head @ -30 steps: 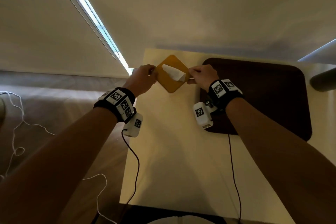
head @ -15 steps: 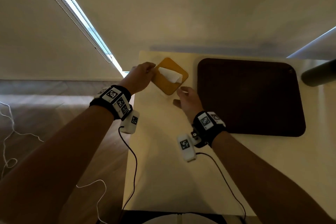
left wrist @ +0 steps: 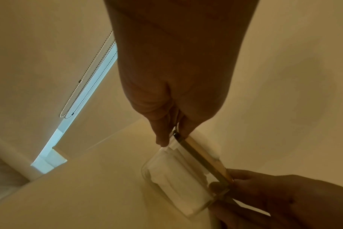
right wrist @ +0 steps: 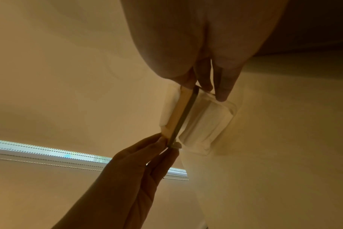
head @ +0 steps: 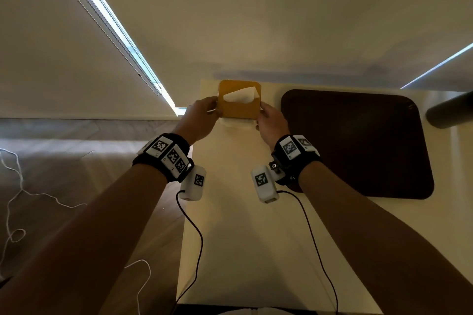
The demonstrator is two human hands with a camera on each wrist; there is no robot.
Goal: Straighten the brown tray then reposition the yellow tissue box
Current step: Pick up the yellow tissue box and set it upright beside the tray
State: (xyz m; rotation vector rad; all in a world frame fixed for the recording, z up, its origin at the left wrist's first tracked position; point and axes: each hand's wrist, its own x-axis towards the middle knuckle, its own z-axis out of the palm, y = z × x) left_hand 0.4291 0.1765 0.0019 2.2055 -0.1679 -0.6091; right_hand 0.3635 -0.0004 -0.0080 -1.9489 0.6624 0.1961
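Note:
The yellow tissue box (head: 239,105) stands at the table's far left corner, its sides square with the table edges, a white tissue (head: 239,96) sticking out of its top. My left hand (head: 202,116) pinches its left edge and my right hand (head: 268,120) pinches its right edge. In the left wrist view the yellow lid (left wrist: 203,158) sits over a clear body (left wrist: 176,178) full of white tissues, and the right wrist view shows the same lid (right wrist: 178,114). The brown tray (head: 358,143) lies flat to the right, parallel to the table edges.
The cream table (head: 243,250) has bare surface in front of the box. A dark cylinder (head: 450,110) reaches over the far right edge. A wall rises just behind the table. Blind cords (left wrist: 84,80) hang at the left, and white cables (head: 15,186) lie on the floor.
The box was turned from a diamond angle to square with the table. My right hand left it, dropped toward me, then came back to pinch its right edge.

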